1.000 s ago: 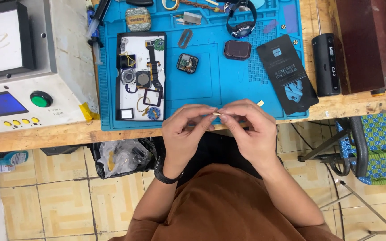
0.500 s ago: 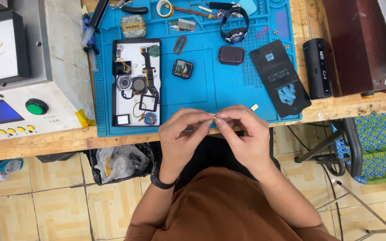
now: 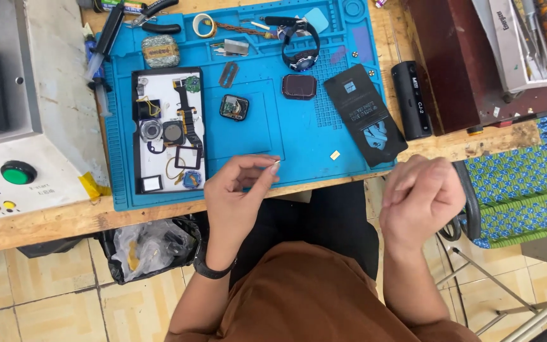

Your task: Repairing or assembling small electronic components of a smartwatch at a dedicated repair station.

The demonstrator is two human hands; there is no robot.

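Note:
My left hand (image 3: 237,196) hovers over the front edge of the blue work mat (image 3: 299,136) and pinches a tiny pale part (image 3: 276,164) between thumb and forefinger. My right hand (image 3: 420,196) is off the table's front right, fingers curled loosely, and nothing shows in it. On the mat lie an opened smartwatch body (image 3: 233,107), a dark square watch screen (image 3: 299,87), a small yellowish chip (image 3: 335,154) and a black-framed tray of watch parts (image 3: 168,130).
A grey machine with a green button (image 3: 18,172) stands at the left. A black pouch (image 3: 364,113), a black cylinder (image 3: 411,99), a strapped wristwatch (image 3: 301,44), tape roll (image 3: 202,25) and pliers (image 3: 153,12) lie around. A woven chair (image 3: 517,190) is at the right.
My hands were joined over the mat's front edge; they have come apart. The right hand has swung out to the right, the left keeps the tiny part.

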